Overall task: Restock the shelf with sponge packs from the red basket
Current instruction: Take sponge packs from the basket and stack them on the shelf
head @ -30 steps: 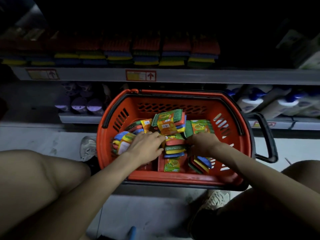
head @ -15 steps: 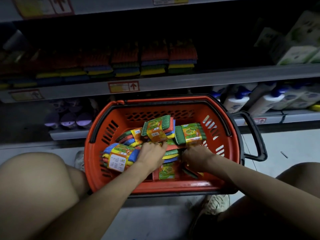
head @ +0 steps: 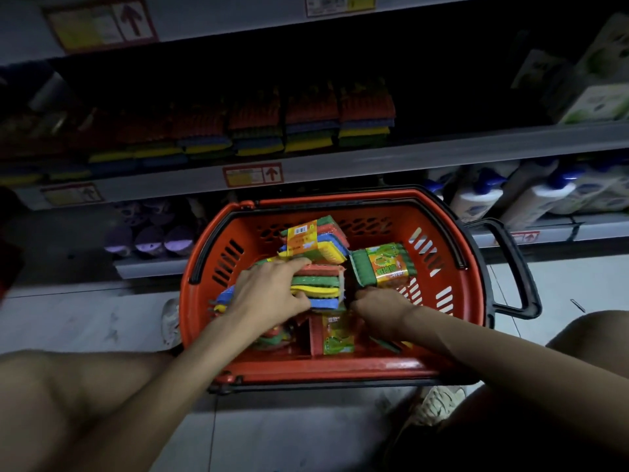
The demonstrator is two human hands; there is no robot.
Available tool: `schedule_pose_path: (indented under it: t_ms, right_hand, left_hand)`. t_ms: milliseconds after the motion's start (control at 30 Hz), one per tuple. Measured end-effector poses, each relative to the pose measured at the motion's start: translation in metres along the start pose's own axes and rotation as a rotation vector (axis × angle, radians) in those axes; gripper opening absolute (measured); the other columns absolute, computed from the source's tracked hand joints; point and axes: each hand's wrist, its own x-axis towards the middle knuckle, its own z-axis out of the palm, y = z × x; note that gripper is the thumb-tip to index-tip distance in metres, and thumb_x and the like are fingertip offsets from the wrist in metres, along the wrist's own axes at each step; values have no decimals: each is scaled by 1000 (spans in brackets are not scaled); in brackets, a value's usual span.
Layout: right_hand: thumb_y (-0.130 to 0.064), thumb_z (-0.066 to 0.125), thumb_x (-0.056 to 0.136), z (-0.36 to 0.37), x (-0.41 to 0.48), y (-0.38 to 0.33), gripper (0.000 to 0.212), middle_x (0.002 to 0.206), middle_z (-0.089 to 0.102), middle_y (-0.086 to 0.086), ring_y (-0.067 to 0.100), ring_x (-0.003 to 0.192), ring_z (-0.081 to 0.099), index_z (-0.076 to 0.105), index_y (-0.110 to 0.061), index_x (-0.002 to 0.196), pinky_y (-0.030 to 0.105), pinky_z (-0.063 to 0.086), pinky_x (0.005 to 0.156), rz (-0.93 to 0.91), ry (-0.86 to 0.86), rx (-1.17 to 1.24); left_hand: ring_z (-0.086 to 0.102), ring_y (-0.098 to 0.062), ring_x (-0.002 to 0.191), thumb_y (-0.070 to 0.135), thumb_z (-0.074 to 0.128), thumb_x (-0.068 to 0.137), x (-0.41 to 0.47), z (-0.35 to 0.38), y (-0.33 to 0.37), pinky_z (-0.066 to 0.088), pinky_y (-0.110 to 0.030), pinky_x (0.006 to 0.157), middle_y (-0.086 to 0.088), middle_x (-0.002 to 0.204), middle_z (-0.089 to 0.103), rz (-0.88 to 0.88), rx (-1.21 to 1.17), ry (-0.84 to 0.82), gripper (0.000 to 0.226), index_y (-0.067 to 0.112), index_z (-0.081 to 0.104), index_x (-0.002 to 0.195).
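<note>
Left hand (head: 269, 292): curled round a striped sponge pack (head: 318, 284) in the basket, fingers over its top, thumb under its near edge.
Right hand (head: 383, 311): fingers curled low in the basket, just below a green-wrapped pack (head: 379, 264); whether it gripped anything could not be told.
Red basket (head: 340, 366): stood on the floor (head: 289, 430) before the shelf, with loose packs inside.
Barcode pack (head: 308, 240): lay tilted on the pile, behind the held one.
Shelf (head: 425, 155): carried a row of shelved sponges (head: 309, 124).
White bottles (head: 476, 199): lay on the lower shelf, right of the basket.
</note>
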Motion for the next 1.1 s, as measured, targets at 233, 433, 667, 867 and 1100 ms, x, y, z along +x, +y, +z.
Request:
schedule_pose_path:
  t_ms: [233,433,667,867,1100]
  right_hand:
    - [-40,62,94,5,24,-15,35,112,66,7,31,100,66,60,-18,122,36,55,80,25,-140,201]
    - [-52,69,85,14,37,-21,50,126,59,12,29,114,57,62,-21,123,33,45,75,41,-155,185]
    - [-49,68,90,15,30,-28,62,136,44,13,32,126,47,51,-17,141,39,44,98,65,-31,103]
    - [-44,73,87,12,30,-32,74,131,60,14,32,111,63,33,-15,142,39,54,88,104,-158,199]
    - [-58,75,75,-10,22,-39,92,135,49,15,35,124,53,32,-18,146,37,46,97,143,-89,166]
  left_hand:
    - [63,-18,117,6,64,76,-23,8,-40,55,-34,84,13,132,63,6,-234,98,75,45,55,140]
    - [64,-19,116,-11,53,81,-32,10,-55,57,-41,84,14,138,59,80,-216,165,79,45,59,136]
    - [59,-12,119,-5,62,84,-35,3,-60,54,-34,83,17,131,61,58,-278,280,73,42,58,139]
    - [59,-9,117,1,64,86,-43,-3,-57,53,-30,81,19,132,60,37,-307,316,72,45,54,143]
    - [58,-13,118,-1,63,85,-45,-4,-63,55,-34,80,16,130,61,64,-274,340,73,43,55,142]
